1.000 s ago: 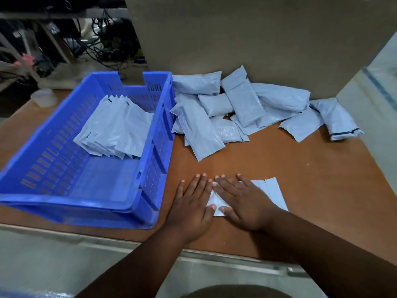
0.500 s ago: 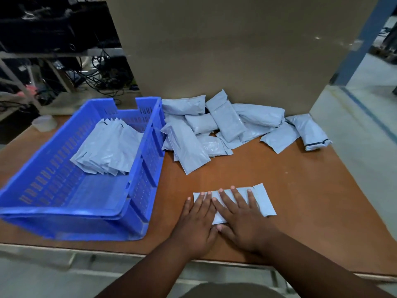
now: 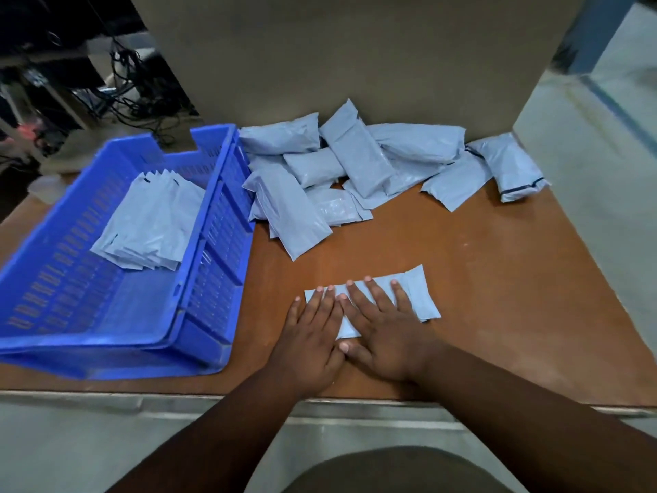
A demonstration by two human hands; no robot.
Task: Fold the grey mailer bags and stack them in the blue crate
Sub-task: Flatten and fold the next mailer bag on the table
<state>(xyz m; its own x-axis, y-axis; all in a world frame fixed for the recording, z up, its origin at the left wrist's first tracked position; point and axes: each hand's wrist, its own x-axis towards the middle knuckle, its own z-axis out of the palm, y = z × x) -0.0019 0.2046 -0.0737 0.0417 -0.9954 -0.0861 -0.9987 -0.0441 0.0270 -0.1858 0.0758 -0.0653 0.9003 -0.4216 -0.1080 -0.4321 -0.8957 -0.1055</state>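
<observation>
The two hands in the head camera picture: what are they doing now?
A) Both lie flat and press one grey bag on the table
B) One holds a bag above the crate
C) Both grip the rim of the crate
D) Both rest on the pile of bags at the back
A: the left hand and right hand lie flat with straight fingers on one grey bag on the table, apart from the blue crate.

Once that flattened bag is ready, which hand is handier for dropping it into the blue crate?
Probably the left hand. It lies on the crate's side of the flattened bag, nearest the blue crate; the right hand would have to cross over it.
</observation>
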